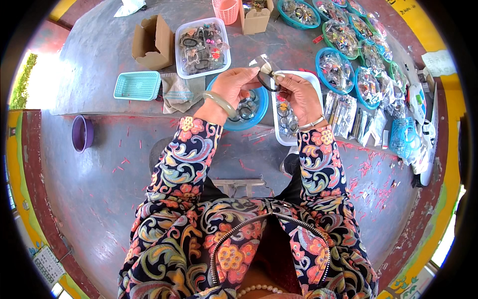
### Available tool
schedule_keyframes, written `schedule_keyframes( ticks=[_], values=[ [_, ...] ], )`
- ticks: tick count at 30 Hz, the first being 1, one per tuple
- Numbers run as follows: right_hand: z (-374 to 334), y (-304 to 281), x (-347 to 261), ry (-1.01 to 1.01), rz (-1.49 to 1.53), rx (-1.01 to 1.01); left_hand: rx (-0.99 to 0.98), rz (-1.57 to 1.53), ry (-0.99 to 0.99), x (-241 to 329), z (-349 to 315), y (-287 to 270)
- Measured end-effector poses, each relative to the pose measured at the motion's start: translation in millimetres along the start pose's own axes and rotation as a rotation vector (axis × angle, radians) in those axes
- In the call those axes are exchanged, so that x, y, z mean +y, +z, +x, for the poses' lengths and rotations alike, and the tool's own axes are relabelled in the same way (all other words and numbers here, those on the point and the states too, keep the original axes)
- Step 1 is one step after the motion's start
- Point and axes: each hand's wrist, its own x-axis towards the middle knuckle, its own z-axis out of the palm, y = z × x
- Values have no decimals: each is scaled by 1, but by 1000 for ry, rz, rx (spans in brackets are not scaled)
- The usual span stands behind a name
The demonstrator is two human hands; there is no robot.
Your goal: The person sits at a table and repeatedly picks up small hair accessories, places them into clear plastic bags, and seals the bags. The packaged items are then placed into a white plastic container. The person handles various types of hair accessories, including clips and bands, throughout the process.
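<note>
Between my hands, above the worktable, is a black hair tie (264,83) with a cream-coloured ornament (268,68) and a piece of clear plastic (273,61) behind it. My left hand (233,89) pinches the hair tie's left side between thumb and fingers. From the right, my right hand (302,97) grips it near the ornament, also in a pinch. Beneath my left hand stands a round blue basin (264,112) with black hair ties in it, partly covered by the hand. A white tray (275,132) holding more dark hair ties and red bits lies under my right hand.
A white bin (228,49) of bagged hair accessories, an open cardboard box (162,42), a turquoise basket (137,98) and a grey cloth (180,94) are to the left. Several round baskets (326,88) and packets (343,117) crowd the right. A purple bucket (79,134) stands lower left.
</note>
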Motion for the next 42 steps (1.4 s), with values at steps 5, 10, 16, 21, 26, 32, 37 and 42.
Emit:
schedule_keyframes(
  ticks=[5, 10, 16, 21, 26, 32, 37, 42],
  values=[
    [-1, 3, 1, -10, -74, -6, 69, -21, 36, -5, 2, 0],
    [4, -2, 2, -28, -187, -43, 93, -70, 69, -3, 0, 2],
    [4, -2, 5, -11, -145, -39, -7, -43, 55, -3, -3, 7],
    [3, -2, 6, -28, -191, -88, -2, -64, 49, -5, 1, 5],
    [3, 1, 2, -51, -164, -85, -42, 24, 43, -3, 0, 4],
    [2, -1, 1, -48, -123, -82, -123, 82, -11, -8, 4, 4],
    [5, -1, 9, -98, -75, -59, -113, 84, -15, -8, 2, 6],
    [3, 4, 9, -168, -76, -2, -112, 57, -6, -7, 0, 10]
  ],
)
